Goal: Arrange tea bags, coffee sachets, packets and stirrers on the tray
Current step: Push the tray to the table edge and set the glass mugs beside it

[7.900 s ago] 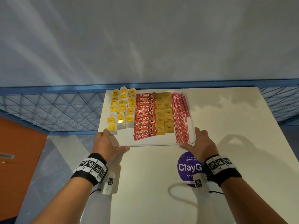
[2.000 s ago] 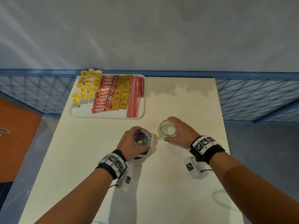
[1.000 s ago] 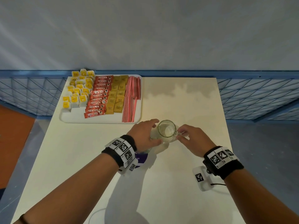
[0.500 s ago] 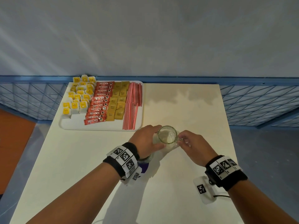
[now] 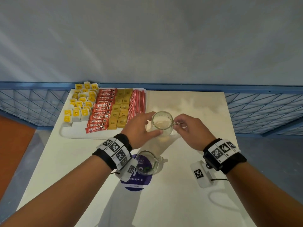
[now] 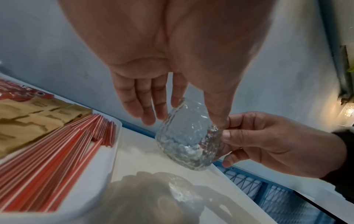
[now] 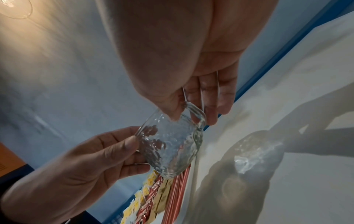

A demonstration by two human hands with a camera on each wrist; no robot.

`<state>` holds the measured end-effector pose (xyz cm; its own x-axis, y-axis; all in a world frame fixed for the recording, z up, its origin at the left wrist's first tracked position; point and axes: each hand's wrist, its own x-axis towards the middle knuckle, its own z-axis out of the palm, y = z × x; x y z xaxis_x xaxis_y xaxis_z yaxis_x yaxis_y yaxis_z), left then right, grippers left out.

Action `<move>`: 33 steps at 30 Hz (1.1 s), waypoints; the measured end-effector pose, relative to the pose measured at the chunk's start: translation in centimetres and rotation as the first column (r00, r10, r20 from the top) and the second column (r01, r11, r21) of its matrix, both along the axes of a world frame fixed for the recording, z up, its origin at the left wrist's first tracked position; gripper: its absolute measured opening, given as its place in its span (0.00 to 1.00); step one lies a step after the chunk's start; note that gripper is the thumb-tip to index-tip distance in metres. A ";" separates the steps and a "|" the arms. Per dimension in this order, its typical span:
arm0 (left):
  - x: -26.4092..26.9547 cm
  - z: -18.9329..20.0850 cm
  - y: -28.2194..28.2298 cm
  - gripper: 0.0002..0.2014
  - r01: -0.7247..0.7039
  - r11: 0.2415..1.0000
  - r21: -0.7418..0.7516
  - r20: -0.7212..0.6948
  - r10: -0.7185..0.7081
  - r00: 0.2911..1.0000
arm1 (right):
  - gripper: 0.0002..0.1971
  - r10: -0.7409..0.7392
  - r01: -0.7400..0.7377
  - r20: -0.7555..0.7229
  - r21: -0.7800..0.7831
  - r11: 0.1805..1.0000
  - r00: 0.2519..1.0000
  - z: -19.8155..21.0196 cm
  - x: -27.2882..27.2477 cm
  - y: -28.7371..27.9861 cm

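Cream-white tabletop [image 5: 78, 161] fills the lower field of the head view, bounded at the far edge by a blue wire-mesh railing [image 5: 262, 108] and a pale blue-grey wall [image 5: 147, 38]. Nearest the person, a clear textured glass mug [image 5: 147, 162] stands upright on a round purple sticker with white lettering [image 5: 136, 182] (partly hidden by the left wrist band). Beyond it, a second clear dimpled glass mug with a handle [image 5: 162, 122] is held between both hands, just beside the tray's right edge; whether its base touches the table cannot be told. The left hand [image 5: 139, 126] wraps the mug body, thumb on the near side and fingers reaching along the far side, as the left wrist view confirms [image 6: 145, 106]. The right hand [image 5: 188, 128] pinches the handle between thumb and fingers, visible in the right wrist view [image 7: 201, 97]. Farther back, at the table's far left corner, the white rectangular plastic tray [image 5: 72, 133] lies flat. On it, from left to right: yellow-tagged white tea bags [image 5: 82, 102] in rows, red Nescafe coffee sachets [image 5: 101, 110] overlapped in a column, tan brown-sugar packets [image 5: 120, 108] in two columns, and red-and-white striped stirrers [image 5: 136, 102] laid lengthwise along the right rim. Orange floor panel [image 5: 14, 145] lies to the left, below table level.
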<state>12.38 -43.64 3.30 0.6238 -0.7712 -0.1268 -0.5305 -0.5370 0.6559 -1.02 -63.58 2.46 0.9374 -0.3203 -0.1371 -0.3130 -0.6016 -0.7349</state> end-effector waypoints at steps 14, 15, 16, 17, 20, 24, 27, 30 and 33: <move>8.0 -0.9 -4.4 0.27 -0.072 0.996 -0.059 0.014 0.073 0.997 | 0.12 -0.106 0.108 0.074 -0.014 0.994 0.992 -1.7 9.4 -2.6; 8.4 -1.2 -4.7 0.27 -0.083 0.995 -0.051 0.013 0.084 0.996 | 0.12 -0.121 0.122 0.078 -0.007 0.993 0.990 -2.0 9.9 -2.8; 8.8 -1.5 -4.9 0.27 -0.096 0.994 -0.045 0.008 0.097 0.995 | 0.12 -0.133 0.133 0.079 0.002 0.991 0.988 -2.3 10.4 -2.9; 9.2 -1.9 -5.2 0.27 -0.107 0.993 -0.043 -0.001 0.107 0.994 | 0.12 -0.139 0.139 0.077 0.007 0.990 0.987 -2.6 10.9 -3.1; 10.0 -3.1 -5.9 0.26 -0.128 0.991 -0.050 -0.032 0.126 0.991 | 0.12 -0.142 0.143 0.074 -0.003 0.990 0.987 -3.7 12.0 -3.4; 10.8 -4.6 -6.6 0.25 -0.151 0.987 -0.062 -0.040 0.148 0.988 | 0.11 -0.148 0.150 0.070 -0.024 0.988 0.987 -5.0 13.3 -3.9; 11.1 -5.4 -7.1 0.24 -0.161 0.985 -0.058 -0.065 0.157 0.985 | 0.11 -0.144 0.146 0.063 -0.035 0.989 0.988 -5.7 13.9 -4.2; 11.4 -5.8 -7.4 0.24 -0.164 0.985 -0.049 -0.070 0.160 0.985 | 0.11 -0.121 0.123 0.044 -0.055 0.991 0.992 -6.2 14.3 -4.5; 11.6 -6.2 -7.3 0.25 -0.162 0.986 -0.036 -0.083 0.158 0.984 | 0.11 -0.110 0.112 0.032 -0.065 0.992 0.993 -6.7 14.3 -4.7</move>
